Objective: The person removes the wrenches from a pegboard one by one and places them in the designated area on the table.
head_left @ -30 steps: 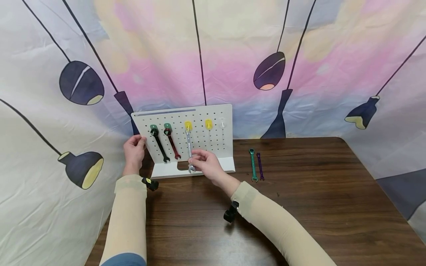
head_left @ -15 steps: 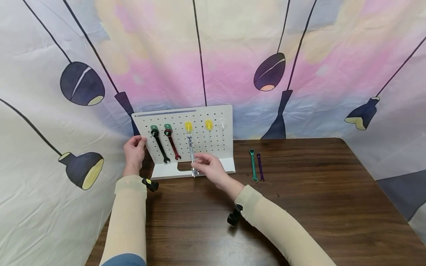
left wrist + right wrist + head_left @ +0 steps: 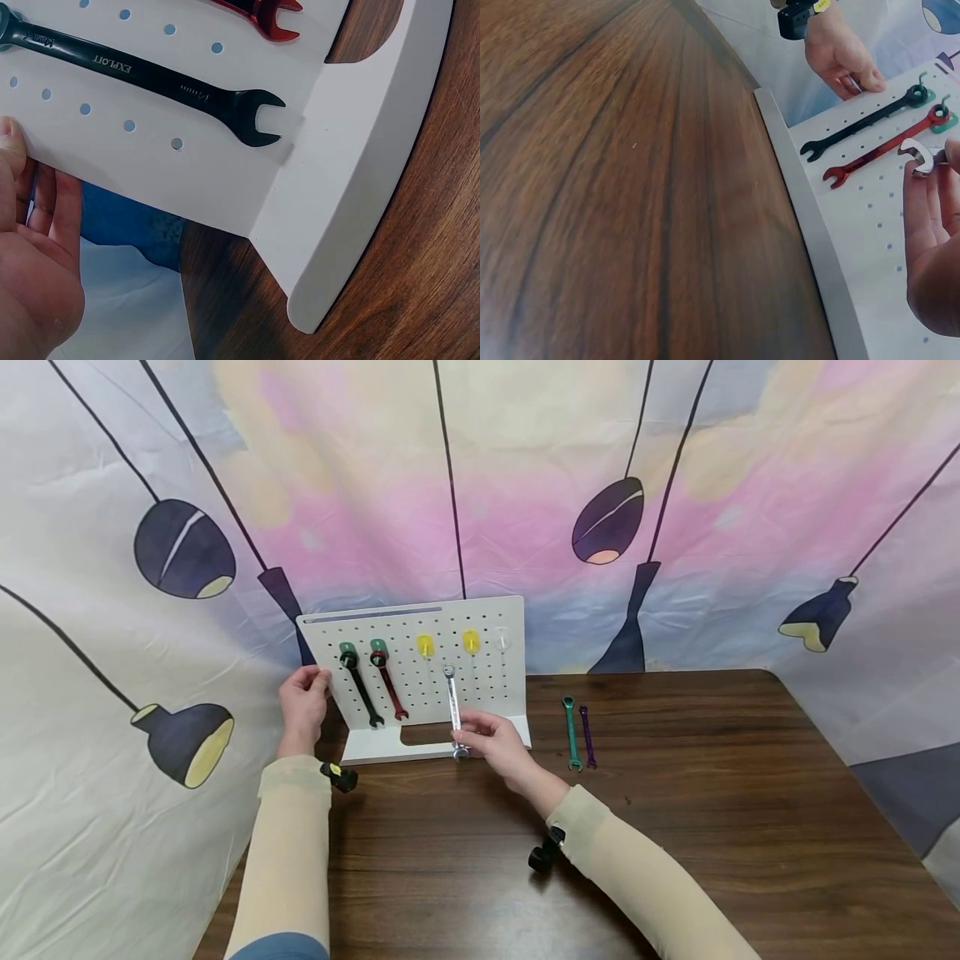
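Note:
My right hand (image 3: 495, 745) pinches a silver combination wrench (image 3: 453, 700) near its open end, in front of the white pegboard stand (image 3: 487, 610). The wrench stands nearly upright, its ring end apart from the yellow hooks. In the right wrist view the open jaw of the wrench (image 3: 921, 157) shows at the fingertips. My left hand (image 3: 302, 706) grips the board's left edge, thumb in front and fingers behind in the left wrist view. A black wrench (image 3: 135, 66) and a red wrench (image 3: 388, 687) hang from green hooks on the board.
Right of the stand, a green wrench (image 3: 572, 733) and a smaller purple wrench (image 3: 587, 737) lie on the wooden table (image 3: 712, 793). Two yellow hooks (image 3: 425, 645) and a clear hook (image 3: 502, 638) are on the board. A printed cloth (image 3: 375, 485) hangs behind.
The silver wrench has come off the left yellow hook and moved right and toward me with my right hand. My left hand stays at the board's edge.

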`<state>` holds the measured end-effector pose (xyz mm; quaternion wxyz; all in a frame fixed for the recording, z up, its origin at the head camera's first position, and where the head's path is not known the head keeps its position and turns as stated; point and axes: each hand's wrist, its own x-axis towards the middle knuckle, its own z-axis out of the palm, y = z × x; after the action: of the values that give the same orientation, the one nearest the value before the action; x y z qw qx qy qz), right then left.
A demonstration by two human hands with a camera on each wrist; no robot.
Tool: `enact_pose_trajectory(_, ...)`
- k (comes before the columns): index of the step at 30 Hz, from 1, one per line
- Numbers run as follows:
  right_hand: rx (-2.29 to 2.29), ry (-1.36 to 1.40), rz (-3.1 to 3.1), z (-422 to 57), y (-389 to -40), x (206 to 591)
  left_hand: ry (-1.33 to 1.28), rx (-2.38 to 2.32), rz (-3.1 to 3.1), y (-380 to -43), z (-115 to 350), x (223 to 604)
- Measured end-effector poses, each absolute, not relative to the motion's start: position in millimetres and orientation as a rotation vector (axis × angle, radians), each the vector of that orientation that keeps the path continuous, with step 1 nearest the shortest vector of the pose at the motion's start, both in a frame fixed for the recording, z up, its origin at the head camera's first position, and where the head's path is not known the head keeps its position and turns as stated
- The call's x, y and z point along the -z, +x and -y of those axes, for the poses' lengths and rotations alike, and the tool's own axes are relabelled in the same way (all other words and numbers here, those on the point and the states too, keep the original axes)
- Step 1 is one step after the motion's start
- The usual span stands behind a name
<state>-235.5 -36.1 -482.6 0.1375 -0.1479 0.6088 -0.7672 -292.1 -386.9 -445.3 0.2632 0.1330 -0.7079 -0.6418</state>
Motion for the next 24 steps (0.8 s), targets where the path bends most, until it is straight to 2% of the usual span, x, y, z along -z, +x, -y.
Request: enact_pose_trajectory(24, 2.115, -0.280, -1.945, -47, -231, 507, 0.376, 1.753, 1.915, -290, 387, 445)
